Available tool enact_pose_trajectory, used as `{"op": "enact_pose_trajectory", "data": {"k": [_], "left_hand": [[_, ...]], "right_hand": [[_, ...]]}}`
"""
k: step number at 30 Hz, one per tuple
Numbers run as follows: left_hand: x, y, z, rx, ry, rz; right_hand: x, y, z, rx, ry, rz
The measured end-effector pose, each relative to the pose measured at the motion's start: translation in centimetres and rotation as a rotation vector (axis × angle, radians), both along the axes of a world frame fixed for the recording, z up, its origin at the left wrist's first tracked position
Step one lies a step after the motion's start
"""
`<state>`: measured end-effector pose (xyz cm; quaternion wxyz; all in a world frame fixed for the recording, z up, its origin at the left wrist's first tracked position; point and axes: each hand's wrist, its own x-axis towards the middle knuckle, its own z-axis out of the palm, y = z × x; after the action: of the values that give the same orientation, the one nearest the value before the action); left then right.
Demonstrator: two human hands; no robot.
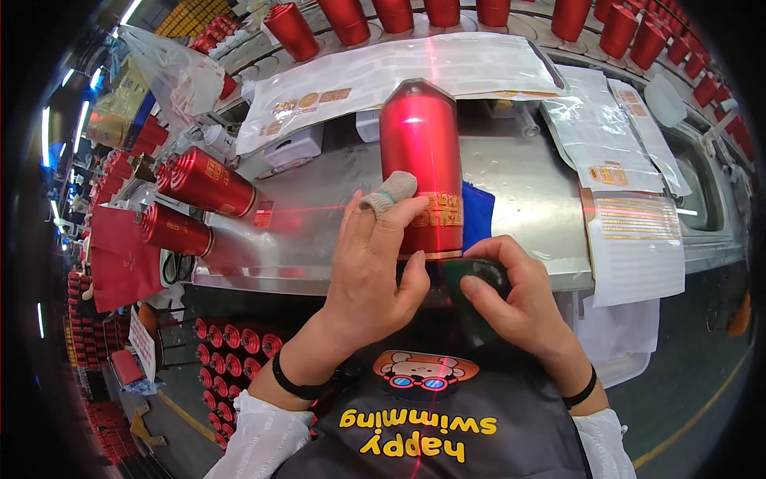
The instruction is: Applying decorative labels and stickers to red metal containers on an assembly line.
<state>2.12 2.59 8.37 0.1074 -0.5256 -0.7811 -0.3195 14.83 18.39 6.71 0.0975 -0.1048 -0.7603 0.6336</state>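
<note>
A shiny red metal canister [420, 140] with a dark octagonal end lies on the steel worktop, its length pointing away from me. Gold patterned decals [440, 210] sit on its near part. My left hand [371, 259] grips the canister's near left side, fingers on the decal area and thumb by the rim. A knitted finger sleeve [388, 191] covers one finger. My right hand [515, 299] pinches a glossy dark green object [476, 315] near the canister's rim; its exact kind is unclear. A blue cloth [477, 214] lies beside and partly under the canister.
Two more red canisters [209, 184] lie at left on the steel worktop [527, 160]. Decal sheets [594, 128] are spread behind and to the right. Red canisters [343, 20] line a conveyor at the back. Several stand in a crate below left. A sink [694, 180] is at far right.
</note>
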Motion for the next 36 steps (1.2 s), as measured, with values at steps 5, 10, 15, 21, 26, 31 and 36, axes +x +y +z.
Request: {"op": "enact_pose_trajectory", "data": {"k": [5, 10, 15, 21, 26, 31, 36], "left_hand": [[-0.1, -0.2, -0.7, 0.068, -0.038, -0.023], [0.0, -0.5, -1.0, 0.104, -0.114, -0.029], [0.1, -0.7, -1.5, 0.144, -0.177, -0.055], [-0.1, -0.4, -2.0, 0.17, -0.186, -0.064], [-0.2, -0.2, -1.7, 0.186, -0.168, -0.064], [0.5, 1.0, -0.3, 0.012, 0.107, -0.052], [2.0, 1.4, 1.8, -0.14, 0.183, -0.004]], "right_hand": [[0.0, -0.4, 0.0, 0.099, 0.093, -0.011], [0.1, -0.7, -0.2, 0.119, 0.08, -0.024], [0.4, -1.0, 0.0, 0.011, 0.055, -0.046], [0.2, -1.0, -0.3, -0.035, 0.066, -0.072], [0.3, -0.7, 0.1, -0.054, 0.04, -0.063], [1.3, 0.2, -0.7, 0.034, 0.067, -0.088], [2.0, 0.6, -0.7, 0.039, 0.071, -0.048]]}}
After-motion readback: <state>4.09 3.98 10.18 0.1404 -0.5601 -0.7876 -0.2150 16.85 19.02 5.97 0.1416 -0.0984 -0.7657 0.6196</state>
